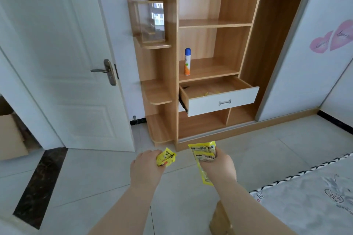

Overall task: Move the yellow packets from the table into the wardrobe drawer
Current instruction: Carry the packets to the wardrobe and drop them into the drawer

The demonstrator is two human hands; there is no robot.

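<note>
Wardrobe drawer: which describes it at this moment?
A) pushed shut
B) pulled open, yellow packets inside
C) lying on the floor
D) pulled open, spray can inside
B: the drawer stands pulled out under the shelf bearing the spray can, and yellow packets show inside it.

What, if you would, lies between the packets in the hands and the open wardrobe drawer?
In the head view, only floor tiles and the wardrobe's open bottom compartment lie between the held packets and the drawer.

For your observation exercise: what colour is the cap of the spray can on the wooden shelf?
Blue cap on the white-and-orange spray can; head view.
</note>
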